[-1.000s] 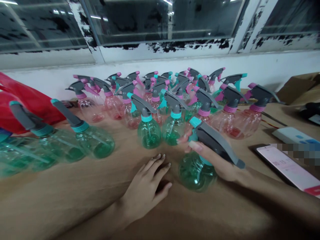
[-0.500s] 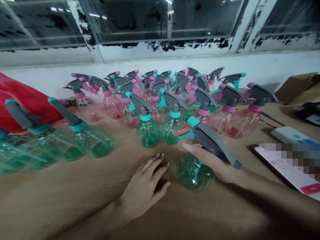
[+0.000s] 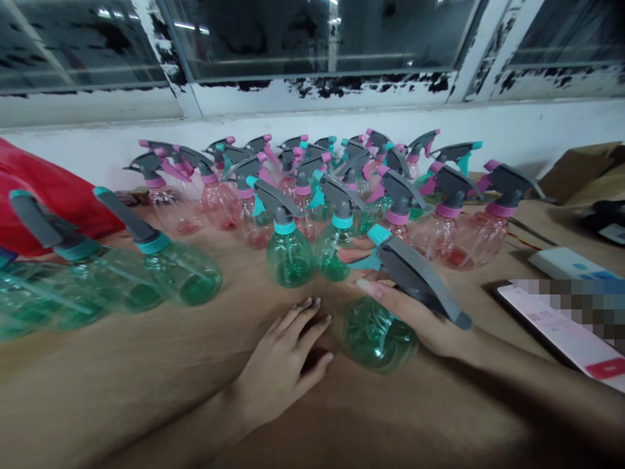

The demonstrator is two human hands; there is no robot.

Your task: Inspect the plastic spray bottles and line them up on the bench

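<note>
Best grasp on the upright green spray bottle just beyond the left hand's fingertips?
Probably the turquoise collar of the green spray bottle, from the near side. It's a narrow band above a round body; other bottles crowd behind, a green neighbour sits right, and bare tabletop lies in front.

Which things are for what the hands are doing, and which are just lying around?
Seem to belong:
- green spray bottle, held by the right hand
- left hand, open beside it
- other green spray bottles
- pink spray bottles

Probably just lying about:
- red bag
- phone
- white-and-blue object
- brown cardboard
</note>
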